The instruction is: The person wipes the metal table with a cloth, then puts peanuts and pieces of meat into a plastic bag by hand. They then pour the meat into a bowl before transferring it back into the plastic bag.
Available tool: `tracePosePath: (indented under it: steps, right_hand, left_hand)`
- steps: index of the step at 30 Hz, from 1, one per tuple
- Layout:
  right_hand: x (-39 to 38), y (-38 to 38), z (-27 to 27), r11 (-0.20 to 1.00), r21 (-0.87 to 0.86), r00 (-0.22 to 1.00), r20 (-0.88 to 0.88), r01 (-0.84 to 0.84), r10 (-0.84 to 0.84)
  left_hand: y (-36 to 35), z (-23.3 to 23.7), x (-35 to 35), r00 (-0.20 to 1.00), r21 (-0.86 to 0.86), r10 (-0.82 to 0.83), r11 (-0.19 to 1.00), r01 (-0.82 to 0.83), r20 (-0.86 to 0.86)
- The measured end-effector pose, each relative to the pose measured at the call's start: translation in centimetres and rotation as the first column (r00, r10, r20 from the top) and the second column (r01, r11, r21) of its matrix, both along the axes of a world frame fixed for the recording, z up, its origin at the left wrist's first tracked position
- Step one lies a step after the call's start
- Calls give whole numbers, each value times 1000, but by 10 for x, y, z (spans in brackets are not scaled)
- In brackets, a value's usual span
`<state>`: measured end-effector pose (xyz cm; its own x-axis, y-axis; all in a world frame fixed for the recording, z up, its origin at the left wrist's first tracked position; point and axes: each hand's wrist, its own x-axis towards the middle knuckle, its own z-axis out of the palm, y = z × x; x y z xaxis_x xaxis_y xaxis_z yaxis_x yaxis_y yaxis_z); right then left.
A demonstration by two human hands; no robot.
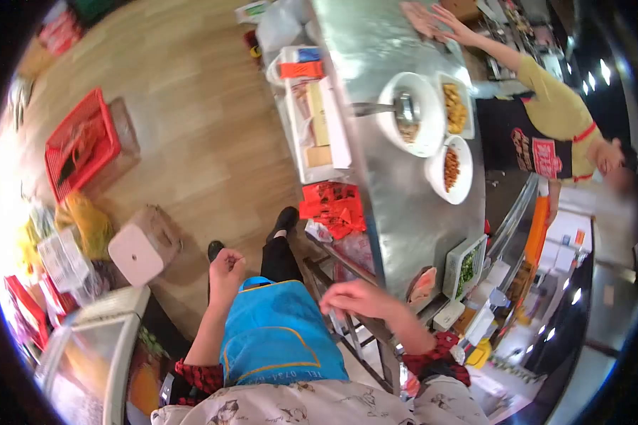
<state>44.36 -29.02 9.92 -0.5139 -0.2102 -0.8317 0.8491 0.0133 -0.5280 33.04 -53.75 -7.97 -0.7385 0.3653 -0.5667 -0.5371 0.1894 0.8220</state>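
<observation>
My left hand [227, 269] hangs in front of my body, its fingers curled in and nothing visible in them. Over the right edge of my blue apron [273, 329], my right hand [358, 297] is held with loosely bent fingers, some apart, holding nothing I can see. It is near the metal counter [411, 227]. On the counter stand a large white bowl [432, 134] with a metal ladle [406, 106] in it, a smaller white bowl [464, 190] of brown food, and a white dish of yellow pieces [454, 110].
Across the counter stands a co-worker [539, 134] with both hands [443, 25] over its far end. Red packets [333, 209] lie beside the counter. A container of chopped greens [468, 265] sits nearer me. A red basket [85, 145] and a pale stool [138, 251] stand on the floor.
</observation>
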Motion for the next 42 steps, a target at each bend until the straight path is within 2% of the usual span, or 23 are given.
tracePosePath:
  steps: [2, 3, 5, 6, 8, 11, 12, 14, 16, 17, 18, 20, 21, 23, 24, 26, 27, 29, 30, 31, 33, 34, 42]
  right_hand:
    - [12, -37, -62, 994, 90, 996, 46, 69, -73]
    - [17, -46, -91, 998, 59, 997, 65, 32, -36]
    - [33, -59, -137, 924, 338, 962, 137, 179, -236]
    - [43, -59, -154, 922, 356, 959, 171, 152, -224]
    - [47, -47, -189, 791, 566, 915, 149, 232, -375]
    - [67, -1, -263, 614, 695, 850, 8, 374, -526]
    - [79, 21, -291, 524, 761, 845, -59, 383, -531]
    - [51, 46, -312, 379, 892, 877, -39, 247, -480]
    - [58, 88, -363, 220, 899, 810, -207, 378, -549]
    - [51, 101, -375, 188, 919, 836, -211, 346, -507]
    - [42, 117, -389, 155, 937, 861, -210, 313, -464]
    - [74, 202, -458, 93, 995, 965, 4, 21, -262]
    - [68, 218, -478, 92, 996, 964, 10, 14, -264]
    - [53, 247, -508, -189, 972, 963, -178, 140, -202]
    - [47, 259, -514, -193, 972, 963, -173, 134, -204]
    - [40, 286, -527, -226, 973, 974, -16, -36, -226]
    - [41, 297, -536, -226, 974, 975, -18, -34, -224]
    - [60, 335, -562, -329, 944, 994, -46, 11, -97]
    - [58, 348, -568, -183, 983, 976, -11, -30, -217]
    - [59, 357, -572, -180, 983, 976, -6, -34, -216]
    - [36, 344, -554, -216, 938, 962, 251, -270, -112]
    - [37, 350, -558, -203, 934, 955, 282, -295, -94]
    - [53, 381, -580, 9, 983, 983, 182, -181, -21]
  left_hand:
    - [-45, -22, 26, 996, -37, 63, 997, -60, 70]
    - [-70, -32, 34, 989, -77, 96, 993, -88, 112]
    - [-106, -42, 53, 957, -119, 163, 983, -138, 240]
    - [-114, -51, 66, 942, -96, 212, 976, -194, 261]
    - [-125, -74, 88, 903, -75, 277, 961, -267, 328]
    - [-133, -96, 105, 867, -119, 292, 956, -267, 403]
    - [-131, -99, 105, 892, -158, 263, 963, -218, 368]
    - [-128, -120, 116, 880, -152, 270, 962, -227, 391]
    - [-121, -140, 121, 870, -159, 277, 960, -231, 409]
    - [-117, -146, 121, 869, -157, 269, 962, -223, 415]
    - [-112, -151, 118, 866, -144, 276, 961, -237, 417]
    - [-100, -158, 110, 862, -129, 287, 958, -256, 418]
    - [-94, -160, 105, 858, -148, 290, 957, -251, 424]
    - [-84, -170, 100, 861, -186, 279, 958, -218, 425]
    - [-80, -173, 99, 857, -199, 286, 955, -219, 429]
    - [-67, -181, 95, 874, -246, 264, 954, -173, 409]
    - [-61, -184, 92, 864, -269, 282, 946, -179, 417]
    - [-44, -187, 82, 839, -270, 307, 942, -200, 449]
    - [-40, -192, 83, 847, -256, 306, 944, -209, 435]
    - [-35, -194, 80, 845, -260, 308, 943, -209, 438]
    - [-25, -197, 75, 847, -251, 264, 955, -160, 462]
    - [-22, -202, 75, 847, -239, 253, 959, -155, 467]
    - [-3, -214, 72, 854, -258, 190, 964, -68, 485]
